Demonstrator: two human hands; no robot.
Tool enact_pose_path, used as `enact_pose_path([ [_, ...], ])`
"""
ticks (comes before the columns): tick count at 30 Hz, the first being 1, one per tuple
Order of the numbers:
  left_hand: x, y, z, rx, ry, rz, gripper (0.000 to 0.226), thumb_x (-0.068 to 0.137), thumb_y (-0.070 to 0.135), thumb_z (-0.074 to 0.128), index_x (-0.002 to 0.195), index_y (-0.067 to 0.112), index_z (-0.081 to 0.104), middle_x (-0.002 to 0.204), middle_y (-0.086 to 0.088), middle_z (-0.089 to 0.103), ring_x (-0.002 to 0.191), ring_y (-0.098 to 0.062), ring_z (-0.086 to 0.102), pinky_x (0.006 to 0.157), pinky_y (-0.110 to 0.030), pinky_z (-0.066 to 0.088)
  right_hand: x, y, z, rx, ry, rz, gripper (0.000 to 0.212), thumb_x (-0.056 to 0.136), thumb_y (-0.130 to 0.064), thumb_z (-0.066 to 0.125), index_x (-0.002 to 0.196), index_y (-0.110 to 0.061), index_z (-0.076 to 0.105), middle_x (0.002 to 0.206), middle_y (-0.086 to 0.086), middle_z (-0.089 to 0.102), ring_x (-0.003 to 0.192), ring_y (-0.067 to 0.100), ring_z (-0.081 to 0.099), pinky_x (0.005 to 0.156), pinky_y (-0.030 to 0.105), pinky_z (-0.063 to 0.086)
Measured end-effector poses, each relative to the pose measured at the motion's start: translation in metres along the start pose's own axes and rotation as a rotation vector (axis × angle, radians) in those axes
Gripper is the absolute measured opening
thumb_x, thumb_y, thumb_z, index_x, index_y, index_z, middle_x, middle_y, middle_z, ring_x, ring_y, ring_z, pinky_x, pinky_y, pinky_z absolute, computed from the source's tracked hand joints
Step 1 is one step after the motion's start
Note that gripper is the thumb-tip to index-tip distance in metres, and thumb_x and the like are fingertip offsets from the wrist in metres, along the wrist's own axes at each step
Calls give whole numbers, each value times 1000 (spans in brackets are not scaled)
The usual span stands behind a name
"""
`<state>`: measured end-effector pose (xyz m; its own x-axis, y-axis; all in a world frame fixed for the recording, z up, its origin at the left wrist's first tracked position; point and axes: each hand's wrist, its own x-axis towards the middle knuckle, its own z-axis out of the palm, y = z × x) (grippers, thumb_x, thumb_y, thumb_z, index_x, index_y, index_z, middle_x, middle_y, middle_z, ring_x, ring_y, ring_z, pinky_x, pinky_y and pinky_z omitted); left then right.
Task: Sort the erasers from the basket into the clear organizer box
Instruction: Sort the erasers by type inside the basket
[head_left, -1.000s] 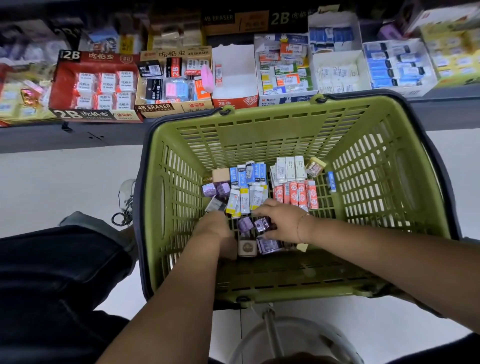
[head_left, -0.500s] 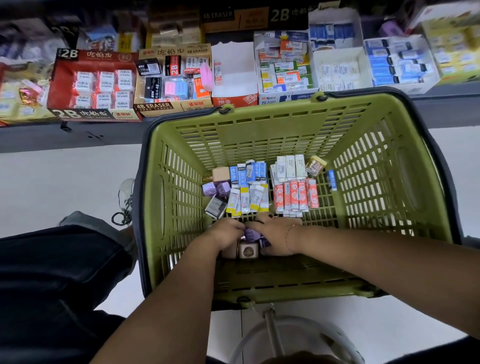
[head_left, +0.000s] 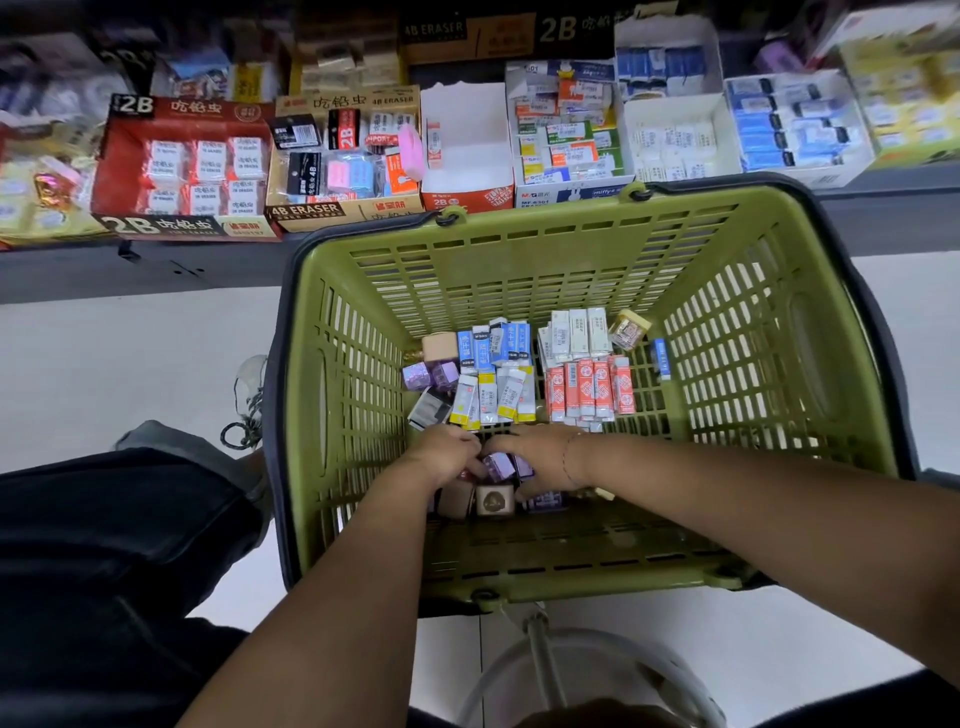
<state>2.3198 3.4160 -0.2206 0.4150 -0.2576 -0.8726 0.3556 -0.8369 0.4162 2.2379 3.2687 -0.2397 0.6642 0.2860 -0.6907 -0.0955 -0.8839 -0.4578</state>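
A dark grey shelf (head_left: 156, 270) runs across 12 o'clock, carrying cardboard display boxes: a red 2B eraser box (head_left: 182, 166) at 10 o'clock, a tan 4B eraser box (head_left: 343, 156) beside it, and a nearly empty white box (head_left: 467, 150) at 12. Below lies a pale tiled floor (head_left: 130, 364). A green slatted plastic basket (head_left: 519, 218) sits over it at centre, its footing hidden.

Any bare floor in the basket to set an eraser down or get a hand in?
Bare: floor strip between red erasers and basket right wall, nearer than the lone blue eraser. Crowded: centre rows, purple erasers by the left wall, near centre under left hand and right hand.
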Motion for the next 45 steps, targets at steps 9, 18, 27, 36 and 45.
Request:
enact_pose_path([
  [9, -6, 1, 0, 111, 67, -9, 38, 102, 37, 41, 114, 8, 62, 100, -11, 73, 81, -12, 57, 58, -19, 35, -7, 2, -8, 64, 3, 15, 53, 88, -41, 61, 135, -28, 38, 127, 3, 53, 95, 22, 53, 65, 28, 38],
  [18, 3, 0, -4, 232, 117, -10, 47, 103, 39, 36, 113, 1, 63, 93, -10, 73, 91, -21, 61, 79, -27, 41, -80, 37, -71, 268, -182, 120, 57, 87, -29, 67, 139, -24, 43, 144, 5, 41, 115, 25, 54, 94, 34, 48],
  [27, 9, -1, -8, 212, 251, 37, 53, 101, 46, 37, 107, 0, 65, 106, -20, 69, 102, -35, 62, 94, -42, 47, -106, 89, -55, -93, -231, 349, 45, 90, -21, 61, 132, -21, 45, 132, 7, 49, 114, 24, 51, 95, 35, 46],
  [36, 7, 6, -13, 233, 457, 64, 51, 102, 37, 36, 90, -4, 63, 106, -26, 64, 89, -33, 57, 76, -32, 41, -111, 89, -32, -330, -279, 400, 53, 92, -17, 50, 143, -20, 37, 154, 7, 17, 141, 30, 23, 113, 40, 24],
  [45, 7, 11, -12, 188, 503, 184, 50, 99, 36, 45, 140, 7, 42, 141, -16, 42, 125, -35, 45, 102, -38, 39, -110, 68, -43, -124, -402, 403, 34, 92, -24, 56, 125, -14, 56, 126, 5, 55, 102, 18, 51, 84, 29, 43],
])
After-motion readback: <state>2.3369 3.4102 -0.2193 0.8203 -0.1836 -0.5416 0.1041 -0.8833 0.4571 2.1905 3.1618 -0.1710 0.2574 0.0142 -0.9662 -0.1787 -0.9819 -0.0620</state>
